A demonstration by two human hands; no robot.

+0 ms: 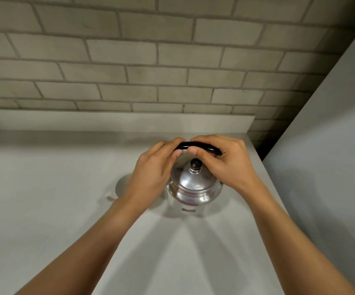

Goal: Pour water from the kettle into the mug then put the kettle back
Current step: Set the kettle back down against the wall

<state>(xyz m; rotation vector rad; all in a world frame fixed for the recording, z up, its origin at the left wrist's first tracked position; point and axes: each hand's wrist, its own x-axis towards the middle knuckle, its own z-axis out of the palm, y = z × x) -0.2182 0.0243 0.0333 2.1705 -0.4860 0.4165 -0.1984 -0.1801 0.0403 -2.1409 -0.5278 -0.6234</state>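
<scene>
A shiny steel kettle (193, 186) with a black lid knob stands upright on the pale counter. Its black arched handle (195, 144) runs across the top. My left hand (157, 165) grips the left end of that handle and my right hand (221, 158) grips the right end, thumbs nearly meeting at the middle. A white mug (120, 187) sits on the counter just left of the kettle; my left wrist hides most of it, leaving its rim and handle in sight.
The grey counter (44, 199) ends at a low upstand below a tiled brick-pattern wall (129, 71). A tall grey panel (332, 156) rises along the counter's right side, with a dark gap behind it at the corner.
</scene>
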